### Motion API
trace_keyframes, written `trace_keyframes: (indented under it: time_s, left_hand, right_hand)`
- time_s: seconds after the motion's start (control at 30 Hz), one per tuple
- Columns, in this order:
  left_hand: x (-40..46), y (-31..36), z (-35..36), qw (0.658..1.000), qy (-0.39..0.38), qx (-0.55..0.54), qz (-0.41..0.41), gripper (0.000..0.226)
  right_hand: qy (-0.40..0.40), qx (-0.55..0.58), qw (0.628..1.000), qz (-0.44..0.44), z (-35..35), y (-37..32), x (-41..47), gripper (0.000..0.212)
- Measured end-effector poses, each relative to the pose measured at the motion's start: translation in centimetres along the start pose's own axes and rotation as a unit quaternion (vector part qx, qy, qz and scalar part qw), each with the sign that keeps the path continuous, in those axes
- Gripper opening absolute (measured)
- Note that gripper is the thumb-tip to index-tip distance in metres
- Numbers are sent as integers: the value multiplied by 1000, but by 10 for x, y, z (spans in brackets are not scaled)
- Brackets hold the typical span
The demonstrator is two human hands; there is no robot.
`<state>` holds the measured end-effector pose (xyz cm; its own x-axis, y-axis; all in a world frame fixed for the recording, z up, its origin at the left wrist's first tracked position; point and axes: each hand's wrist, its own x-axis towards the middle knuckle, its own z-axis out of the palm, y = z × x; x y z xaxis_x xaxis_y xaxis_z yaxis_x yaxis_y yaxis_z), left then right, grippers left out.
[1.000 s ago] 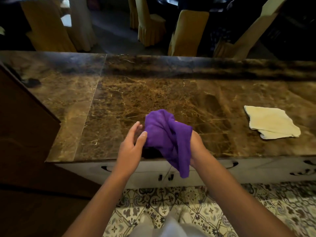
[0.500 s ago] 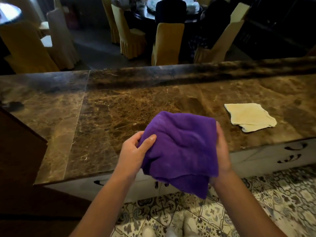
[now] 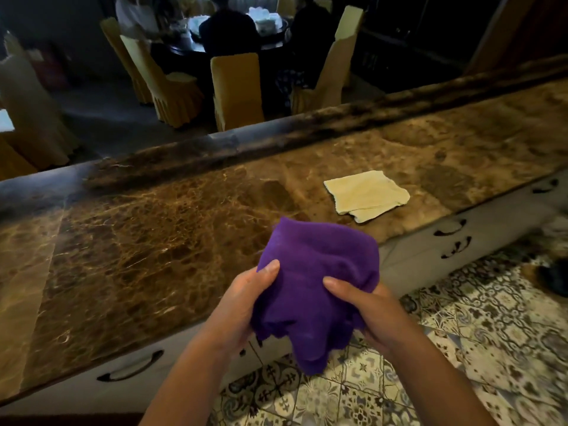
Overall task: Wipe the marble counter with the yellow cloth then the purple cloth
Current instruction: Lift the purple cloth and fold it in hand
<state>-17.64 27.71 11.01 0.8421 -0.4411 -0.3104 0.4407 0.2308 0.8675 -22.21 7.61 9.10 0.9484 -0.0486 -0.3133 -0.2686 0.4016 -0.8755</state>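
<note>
— While both the left hand [image 3: 246, 302] and the right hand [image 3: 365, 305] grip the bunched purple cloth [image 3: 316, 272] above the counter [image 3: 153, 241] edge, what's best?

— Fold it flat, then press down evenly; the yellow cloth [image 3: 365, 195] lies apart.

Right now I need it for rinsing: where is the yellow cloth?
The yellow cloth lies folded on the marble counter, right of centre, beyond the purple cloth.

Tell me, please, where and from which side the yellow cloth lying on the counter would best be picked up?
Probably pinch the yellow cloth at its near-right corner, coming from above on the person's side. It lies folded flat on the marble counter, and there its layers splay apart, giving fingers an edge. Both hands are busy: left hand and right hand have their grip on the purple cloth.
</note>
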Motion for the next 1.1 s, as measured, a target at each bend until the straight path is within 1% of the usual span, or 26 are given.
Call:
trace_keyframes:
  time_s: [0.07, 0.1, 0.17, 0.2, 0.27, 0.33, 0.4, 0.53, 0.67, 0.73, 0.83, 0.93, 1.0, 1.07, 1.1]
  left_hand:
    - [7, -5, 20, 998, -35, 33, -43, 43]
    - [11, -10, 29, 996, -55, 37, -61, 52]
    - [21, -17, 49, 993, -84, 25, -76, 71]
    - [26, -19, 60, 993, -89, 28, -74, 72]
    - [42, -24, 80, 993, -81, 67, -58, 63]
    - [56, -28, 99, 993, -66, 89, -47, 44]
    - [69, -35, 116, 993, -60, 98, -40, 38]
    - [91, -52, 158, 994, -50, 93, -15, 50]
    - [113, -68, 202, 993, -50, 107, 7, 34]
    - [124, -76, 221, 991, -54, 121, 6, 38]
    - [144, -84, 245, 988, -69, 142, -4, 40]
    - [171, -83, 263, 985, -80, 153, -20, 51]
    - [192, -81, 274, 984, -88, 155, -19, 57]
    - [213, -80, 285, 985, -82, 152, 7, 67]
    - [225, -81, 289, 985, -82, 151, 22, 68]
  right_hand:
    - [39, -33, 999, -14, -20, -12, -5, 78]
    - [50, -43, 998, -20, -29, -19, -8, 79]
    - [62, -62, 996, -25, -46, -33, -14, 71]
    - [73, -74, 994, -28, -54, -41, -17, 64]
    - [97, -109, 989, -40, -72, -55, -21, 46]
    - [116, -145, 981, -49, -94, -67, -23, 37]
    - [142, -154, 977, -43, -118, -74, -25, 37]
    - [192, -142, 971, -35, -168, -83, -34, 36]
    - [222, -119, 967, -30, -215, -96, -43, 46]
    - [239, -117, 964, -29, -235, -106, -44, 47]
    - [257, -120, 957, -55, -263, -120, -41, 38]
    - [270, -116, 953, -75, -288, -130, -30, 36]
    - [296, -112, 946, -71, -306, -134, -16, 39]
    - [322, -120, 936, -71, -325, -139, 2, 45]
    - [333, -129, 931, -74, -334, -142, 12, 51]
